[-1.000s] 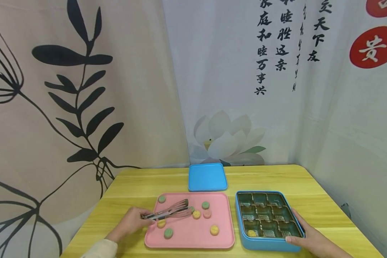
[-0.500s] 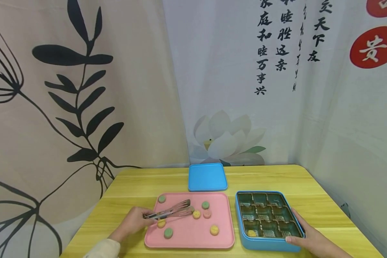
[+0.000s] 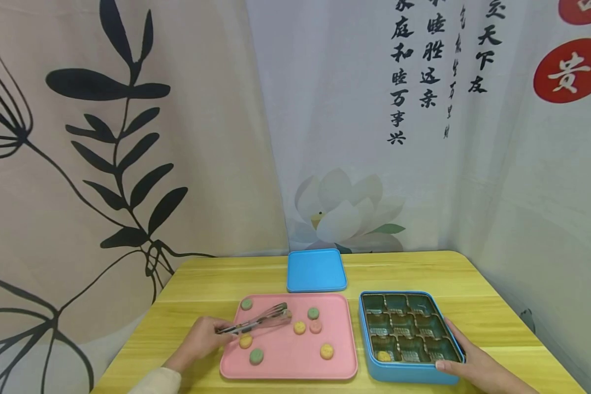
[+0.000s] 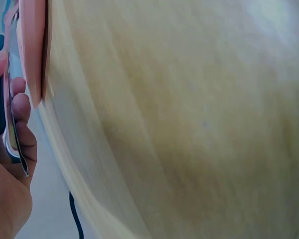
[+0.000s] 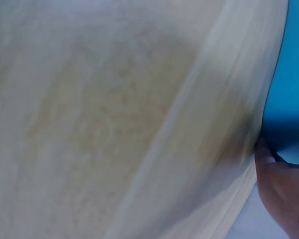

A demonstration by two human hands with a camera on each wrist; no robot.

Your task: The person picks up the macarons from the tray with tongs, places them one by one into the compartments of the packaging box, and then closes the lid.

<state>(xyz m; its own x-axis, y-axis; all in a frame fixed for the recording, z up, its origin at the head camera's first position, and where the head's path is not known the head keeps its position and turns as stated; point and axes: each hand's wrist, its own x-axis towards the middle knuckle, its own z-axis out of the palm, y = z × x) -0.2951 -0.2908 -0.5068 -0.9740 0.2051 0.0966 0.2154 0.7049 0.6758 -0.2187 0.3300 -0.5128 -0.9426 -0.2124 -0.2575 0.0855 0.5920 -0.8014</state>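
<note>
My left hand [image 3: 204,339] grips metal tongs [image 3: 256,322] by the handle end, at the left side of a pink tray [image 3: 290,361]. The tongs slant over the tray, their arms close together; what lies between the tips is mostly hidden, so I cannot tell if they hold a cookie. Small round cookies lie about the tray: green [image 3: 256,357], yellow [image 3: 327,351] and pink [image 3: 316,326]. With its thumb over the rim, my right hand [image 3: 470,361] holds the front right corner of a blue box [image 3: 411,374]. One yellow cookie [image 3: 384,356] sits in the box's front left compartment.
A flat blue lid [image 3: 317,271] lies behind the tray, near the back edge of the wooden table [image 3: 216,284]. Dark dividers split the box into several compartments. A printed curtain [image 3: 216,137] hangs behind the table.
The tongs' arms were apart around a green cookie and have come together; that cookie no longer shows apart from the tips. My right hand and the box have stayed put.
</note>
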